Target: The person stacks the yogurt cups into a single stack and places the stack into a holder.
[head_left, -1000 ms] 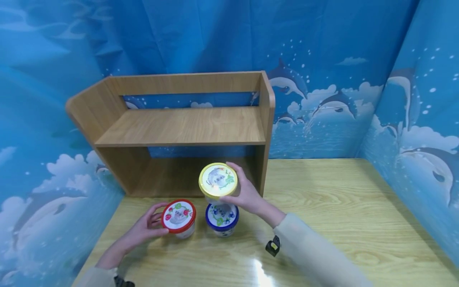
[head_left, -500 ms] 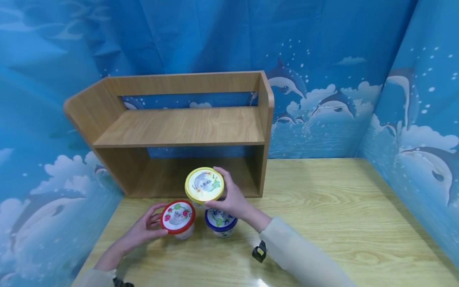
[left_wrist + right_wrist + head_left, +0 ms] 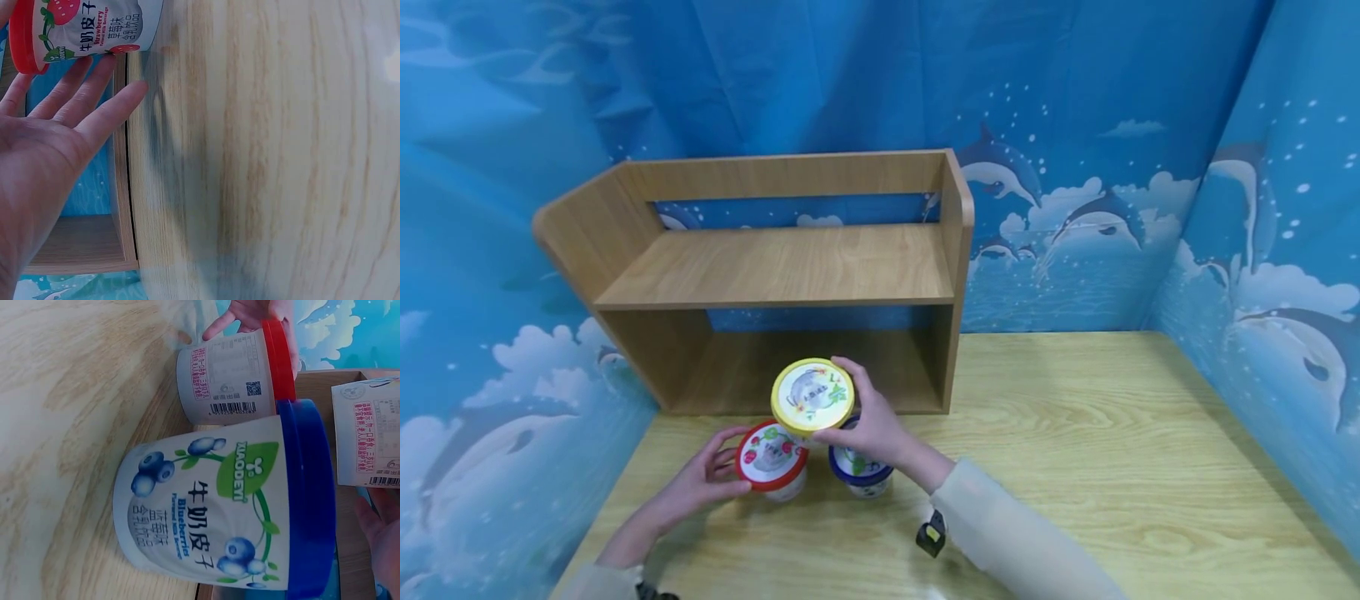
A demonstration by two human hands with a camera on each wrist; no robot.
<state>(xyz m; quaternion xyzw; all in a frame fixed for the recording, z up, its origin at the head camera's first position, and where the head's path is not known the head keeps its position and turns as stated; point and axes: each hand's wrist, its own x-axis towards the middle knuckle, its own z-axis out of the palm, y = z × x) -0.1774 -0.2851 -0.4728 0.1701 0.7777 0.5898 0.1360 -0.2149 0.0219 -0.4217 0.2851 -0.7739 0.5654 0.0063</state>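
Observation:
My right hand (image 3: 874, 427) grips a yellow-lidded milk cup (image 3: 812, 397) by its side, thumb in front and fingers behind. The cup is raised and overlaps the back of a red-lidded strawberry milk cup (image 3: 769, 457) in the head view. That red-lidded cup stands on the table, held at its left side between thumb and fingers of my left hand (image 3: 698, 482). To its right a blue-lidded blueberry milk cup (image 3: 861, 477) stands upright, partly hidden by my right hand. In the right wrist view the blueberry cup (image 3: 206, 512) is nearest, lying between that camera and the red-lidded cup (image 3: 231, 375).
A two-level wooden shelf (image 3: 775, 267) stands on the table just behind the cups. The wooden table (image 3: 1075, 450) stretches to the right. Blue dolphin-print curtains (image 3: 1075, 125) line the back and both sides.
My right hand has carried the yellow-lidded cup leftward and slightly toward me, from above the blueberry cup to over the red-lidded cup's edge. My left hand has stayed at the red-lidded cup.

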